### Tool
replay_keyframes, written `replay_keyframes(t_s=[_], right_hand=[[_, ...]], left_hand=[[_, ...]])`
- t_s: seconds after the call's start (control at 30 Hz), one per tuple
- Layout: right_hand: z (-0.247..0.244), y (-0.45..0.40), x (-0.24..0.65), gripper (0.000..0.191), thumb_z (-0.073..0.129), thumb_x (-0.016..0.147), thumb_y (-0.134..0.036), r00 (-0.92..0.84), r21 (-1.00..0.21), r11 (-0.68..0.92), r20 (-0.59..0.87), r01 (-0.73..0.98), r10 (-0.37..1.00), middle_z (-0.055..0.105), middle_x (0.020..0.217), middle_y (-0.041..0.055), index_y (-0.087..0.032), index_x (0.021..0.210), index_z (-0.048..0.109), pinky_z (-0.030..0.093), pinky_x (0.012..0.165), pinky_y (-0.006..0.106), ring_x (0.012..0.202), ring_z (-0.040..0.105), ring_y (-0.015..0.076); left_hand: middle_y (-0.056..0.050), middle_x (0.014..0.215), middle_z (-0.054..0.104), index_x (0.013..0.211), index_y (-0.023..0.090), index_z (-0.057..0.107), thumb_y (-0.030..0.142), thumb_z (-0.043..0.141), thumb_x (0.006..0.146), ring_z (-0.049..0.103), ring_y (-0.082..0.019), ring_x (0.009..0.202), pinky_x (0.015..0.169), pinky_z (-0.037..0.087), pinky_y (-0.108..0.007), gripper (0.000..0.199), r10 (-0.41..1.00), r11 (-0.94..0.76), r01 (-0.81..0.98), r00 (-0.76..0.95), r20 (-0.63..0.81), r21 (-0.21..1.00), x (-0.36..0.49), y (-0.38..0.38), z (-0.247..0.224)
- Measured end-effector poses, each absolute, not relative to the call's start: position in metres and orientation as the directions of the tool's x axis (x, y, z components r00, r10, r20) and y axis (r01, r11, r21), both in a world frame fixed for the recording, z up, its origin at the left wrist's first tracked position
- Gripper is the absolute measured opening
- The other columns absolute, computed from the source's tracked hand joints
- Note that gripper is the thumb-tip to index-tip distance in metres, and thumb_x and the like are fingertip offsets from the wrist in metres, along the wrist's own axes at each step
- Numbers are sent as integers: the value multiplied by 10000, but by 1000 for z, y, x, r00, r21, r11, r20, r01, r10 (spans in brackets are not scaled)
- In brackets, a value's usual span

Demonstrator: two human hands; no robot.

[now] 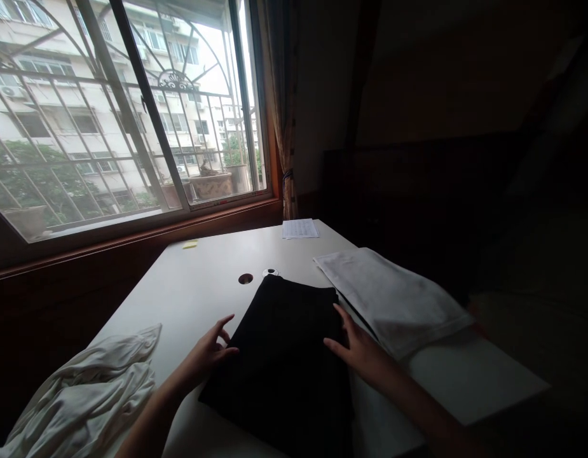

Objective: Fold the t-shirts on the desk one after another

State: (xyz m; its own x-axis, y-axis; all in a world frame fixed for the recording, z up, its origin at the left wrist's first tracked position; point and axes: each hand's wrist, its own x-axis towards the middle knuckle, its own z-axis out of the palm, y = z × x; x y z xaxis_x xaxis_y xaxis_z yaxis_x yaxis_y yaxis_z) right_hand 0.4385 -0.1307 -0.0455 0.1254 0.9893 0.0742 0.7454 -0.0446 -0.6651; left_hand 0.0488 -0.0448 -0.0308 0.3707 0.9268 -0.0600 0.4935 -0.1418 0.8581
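Centrally, black cloth (287, 356); left hand (209, 348), right hand (355, 346), at opposite edges

The only view comes from a camera worn on the person's head, above and behind the bare left hand (215, 348) and the bare right hand (355, 345). It faces forward and down, near enough that both forearms (167, 402) run in from the bottom edge. The folded black cloth (288, 356) between the hands sits low and central, cut by that edge. Beyond the hands, the view reaches the far end of the smooth white tabletop (217, 261) and, up to their left, the metal-framed sliding glass window (145, 98).
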Motion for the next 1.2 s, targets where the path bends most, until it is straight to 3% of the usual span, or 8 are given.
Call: replay_keyframes(t_s=[0.1, 0.2, 0.3, 0.47, 0.6, 0.7, 1.0, 1.2], right_hand=[[-46, -117, 431, 895, 600, 839, -388, 66, -706, 21, 96, 708, 993, 298, 1638, 141, -217, 1606, 170, 324, 1186, 456, 1483, 341, 285], [-41, -101, 424, 863, 600, 809, -274, -18, -785, 82, 89, 614, 996, 431, 1561, 115, -251, 1592, 237, 396, 1131, 457, 1378, 482, 278], [-33, -89, 414, 805, 605, 790, -218, -68, -823, 133, 114, 552, 991, 534, 1465, 88, -284, 1551, 350, 440, 1083, 446, 1268, 571, 264], [-21, -98, 407, 865, 647, 803, -298, 2, -847, 6, 9, 532, 1000, 470, 1523, 110, -286, 1580, 265, 429, 1095, 476, 1341, 511, 283], [-10, -126, 407, 1009, 728, 770, -399, -64, -862, -118, -171, 492, 983, 376, 1604, 134, -268, 1608, 182, 359, 1160, 506, 1451, 392, 318], [-8, -147, 406, 1081, 767, 725, -342, -120, -866, -136, -219, 481, 968, 342, 1629, 120, -286, 1618, 161, 297, 1201, 510, 1478, 350, 326], [-36, -174, 424, 1049, 703, 719, -234, -98, -802, -17, -94, 598, 991, 425, 1590, 10, -481, 1590, 173, 432, 1109, 557, 1449, 396, 364], [14, -172, 436, 800, 562, 829, -255, -6, -863, -157, -182, 480, 983, 303, 1654, 3, -336, 1586, 319, 242, 1237, 483, 1528, 238, 294]], left_hand=[[30, 995, 545, 1521, 381, 327, 409, 779, 766, 547, -76, 599, 556, 466, -232, 880, 875, -37, 414, 452, -170, 909, 39, -56, -21], [14, 1051, 590, 1484, 431, 386, 356, 838, 719, 608, -107, 653, 550, 482, -233, 891, 706, 112, 419, 604, -369, 901, 29, -71, -2], [-6, 1065, 625, 1451, 413, 424, 467, 771, 791, 683, -161, 676, 563, 540, -279, 747, 630, 167, 469, 626, -460, 867, 25, -75, 5], [-13, 979, 625, 1516, 314, 275, 669, 599, 847, 731, -223, 688, 633, 621, -380, 823, 897, 73, 454, 360, -258, 888, 27, -48, -19], [-87, 1094, 682, 1461, 248, 380, 684, 560, 854, 741, -290, 933, 826, 620, -449, 769, 979, -26, 466, 189, -71, 885, 35, -35, -35], [-130, 1200, 686, 1454, 247, 409, 679, 572, 850, 719, -320, 1033, 873, 603, -486, 760, 989, -67, 513, 147, -11, 856, 46, -31, -38], [-244, 1415, 554, 1584, 260, 152, 704, 632, 821, 691, -366, 1125, 887, 586, -496, 1004, 961, 224, 444, 45, -272, 868, 78, 20, -16], [-174, 1569, 418, 1564, 309, 292, 460, 837, 731, 505, -385, 1368, 1086, 473, -491, 1006, 962, 203, 219, 135, -236, 954, 111, 20, -2]])
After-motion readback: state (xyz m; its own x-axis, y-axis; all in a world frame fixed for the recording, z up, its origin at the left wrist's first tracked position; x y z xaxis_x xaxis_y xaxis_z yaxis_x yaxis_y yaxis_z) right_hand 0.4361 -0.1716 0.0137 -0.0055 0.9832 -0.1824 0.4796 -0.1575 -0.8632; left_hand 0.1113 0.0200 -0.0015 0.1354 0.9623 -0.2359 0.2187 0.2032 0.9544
